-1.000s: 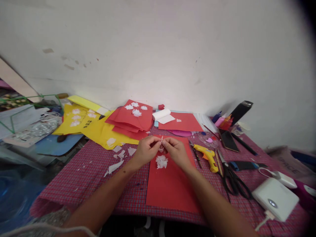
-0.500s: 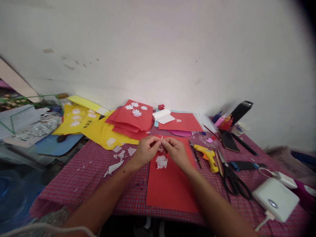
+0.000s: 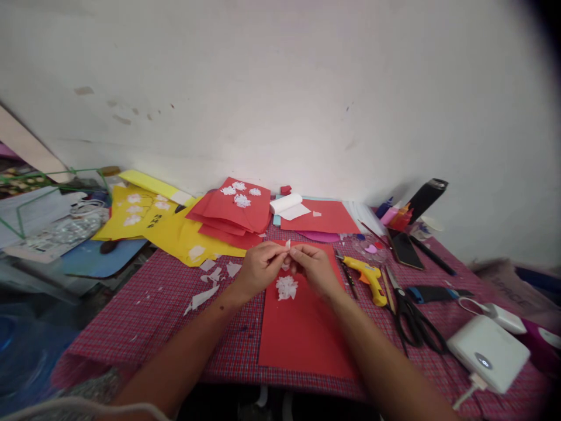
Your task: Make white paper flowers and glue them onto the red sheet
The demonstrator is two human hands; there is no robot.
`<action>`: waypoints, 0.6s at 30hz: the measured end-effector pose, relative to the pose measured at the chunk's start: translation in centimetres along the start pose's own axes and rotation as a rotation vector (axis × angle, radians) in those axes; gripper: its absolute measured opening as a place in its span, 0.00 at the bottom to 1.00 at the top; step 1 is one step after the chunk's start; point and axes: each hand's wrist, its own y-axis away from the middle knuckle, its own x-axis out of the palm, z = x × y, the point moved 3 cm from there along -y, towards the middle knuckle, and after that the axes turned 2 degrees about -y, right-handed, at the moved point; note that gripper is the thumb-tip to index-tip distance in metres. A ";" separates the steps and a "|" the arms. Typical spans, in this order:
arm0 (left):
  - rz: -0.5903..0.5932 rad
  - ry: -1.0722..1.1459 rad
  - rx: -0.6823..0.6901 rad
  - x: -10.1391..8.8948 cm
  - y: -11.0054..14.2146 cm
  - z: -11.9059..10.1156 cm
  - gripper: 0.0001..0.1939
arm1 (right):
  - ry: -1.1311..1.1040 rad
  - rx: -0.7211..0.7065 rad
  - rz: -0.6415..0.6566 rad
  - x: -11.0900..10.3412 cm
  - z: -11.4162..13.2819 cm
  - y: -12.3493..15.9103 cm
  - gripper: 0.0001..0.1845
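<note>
My left hand (image 3: 263,266) and my right hand (image 3: 312,266) meet over the upper part of a red paper sheet (image 3: 302,339). Both are closed in a pinch on a small piece of white paper (image 3: 288,243), whose tip pokes up between the fingertips. Just below them, a clump of crinkled white paper bits (image 3: 286,288) rests on the red sheet. A little more white shows under the fingers, partly hidden. Torn white paper scraps (image 3: 202,298) lie on the checked cloth left of my left hand.
Right of the sheet lie a yellow glue gun (image 3: 370,275), black scissors (image 3: 412,321) and a white power adapter (image 3: 489,354). Behind are red sheets with white paper flowers (image 3: 242,200), a white paper roll (image 3: 287,203) and yellow paper (image 3: 175,234). A black bottle (image 3: 427,199) leans at the back right.
My fingertips have shifted slightly on the white paper piece, and more of its tip now shows above them. The things on the table have stayed put.
</note>
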 end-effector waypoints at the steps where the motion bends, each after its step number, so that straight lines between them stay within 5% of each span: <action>1: 0.002 0.003 0.002 0.0 0.0 0.0 0.09 | -0.003 0.003 -0.007 0.0 0.0 0.0 0.15; 18: -0.010 0.144 -0.120 0.0 0.0 0.2 0.10 | 0.028 -0.004 -0.012 0.1 0.1 -0.1 0.16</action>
